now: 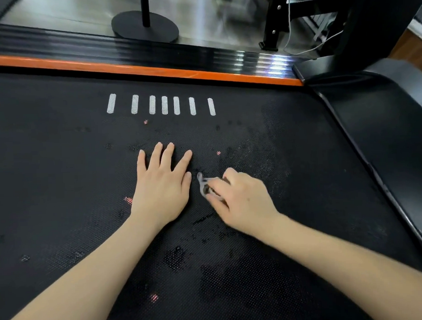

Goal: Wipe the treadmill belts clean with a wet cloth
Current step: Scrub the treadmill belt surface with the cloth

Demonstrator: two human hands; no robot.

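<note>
Pressing left grip (160, 186) flat on treadmill belt (60, 166), fingers straight and spread. Pinching small grey cloth (202, 184) in curled right grip (243, 202), on belt just beside left thumb. Likely handling as soft, limp, light, damp: taking hold at bunched middle, avoiding loose ends.

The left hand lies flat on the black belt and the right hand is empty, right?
Not quite. The head view shows the right hand is not empty: it grips a small grey cloth. The left hand does lie flat on the black belt.
</note>
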